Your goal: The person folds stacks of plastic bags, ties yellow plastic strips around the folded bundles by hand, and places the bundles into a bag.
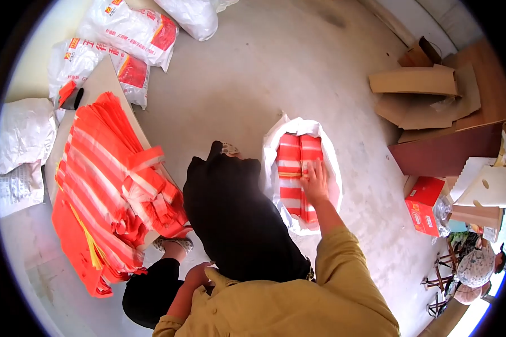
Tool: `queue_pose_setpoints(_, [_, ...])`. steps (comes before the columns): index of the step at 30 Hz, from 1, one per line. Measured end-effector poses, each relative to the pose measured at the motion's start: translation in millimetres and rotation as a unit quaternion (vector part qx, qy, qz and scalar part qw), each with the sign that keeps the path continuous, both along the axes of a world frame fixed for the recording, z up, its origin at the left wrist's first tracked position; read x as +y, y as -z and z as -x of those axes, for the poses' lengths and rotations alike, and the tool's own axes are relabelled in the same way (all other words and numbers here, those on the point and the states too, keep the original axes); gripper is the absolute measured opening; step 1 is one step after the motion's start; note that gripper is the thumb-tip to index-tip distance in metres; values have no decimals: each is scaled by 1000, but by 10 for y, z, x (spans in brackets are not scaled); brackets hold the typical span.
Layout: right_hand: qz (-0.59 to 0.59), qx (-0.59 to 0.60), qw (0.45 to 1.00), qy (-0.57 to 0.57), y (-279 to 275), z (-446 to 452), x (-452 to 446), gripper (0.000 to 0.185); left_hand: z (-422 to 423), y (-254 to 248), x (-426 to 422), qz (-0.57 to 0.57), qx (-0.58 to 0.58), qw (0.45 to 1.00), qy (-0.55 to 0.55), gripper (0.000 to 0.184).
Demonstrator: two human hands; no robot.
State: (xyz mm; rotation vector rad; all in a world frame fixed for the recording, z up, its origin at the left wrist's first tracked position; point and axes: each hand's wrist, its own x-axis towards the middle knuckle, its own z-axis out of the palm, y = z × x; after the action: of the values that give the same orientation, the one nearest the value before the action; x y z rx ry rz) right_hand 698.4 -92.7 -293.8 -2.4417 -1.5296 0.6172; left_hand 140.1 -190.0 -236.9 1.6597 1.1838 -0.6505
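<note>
My right hand [316,182] reaches down into a white woven sack [336,185] and lies on the red-and-white striped bundles [289,163] packed inside it. Its fingers are stretched out and pressing on the top of the bundles, not wrapped round one. The bundles look like folded striped plastic bags. Near my lap, my left hand [198,275] rests by my black-clad leg, its fingers mostly hidden. To the left, a large pile of red-and-white striped bags [104,168] is spread over a board or low table [108,78], with yellow strips [94,253] among them.
White printed sacks [132,33] lean at the upper left, with another white sack [25,135] below. Opened cardboard boxes [416,81] lie at the right, above a red box [424,205]. A person [478,267] sits at the far lower right. Concrete floor [253,67] lies between.
</note>
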Motion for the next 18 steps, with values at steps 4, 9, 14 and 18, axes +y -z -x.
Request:
queue_pose_setpoints(4, [18, -34, 999, -29, -106, 228, -648, 71, -203, -270, 144, 6, 11, 1000, 5, 73])
queue_pose_setpoints(9, [74, -17, 997, 22, -58, 317, -707, 81, 66, 12, -18, -36, -11, 999, -28, 57])
queue_pose_setpoints(14, [137, -31, 990, 23, -316, 421, -565, 85, 188, 187, -102, -44, -5, 994, -95, 49])
queue_pose_setpoints(18, [150, -8, 988, 37, -528, 433, -461, 82, 52, 81, -72, -71, -4, 994, -83, 48])
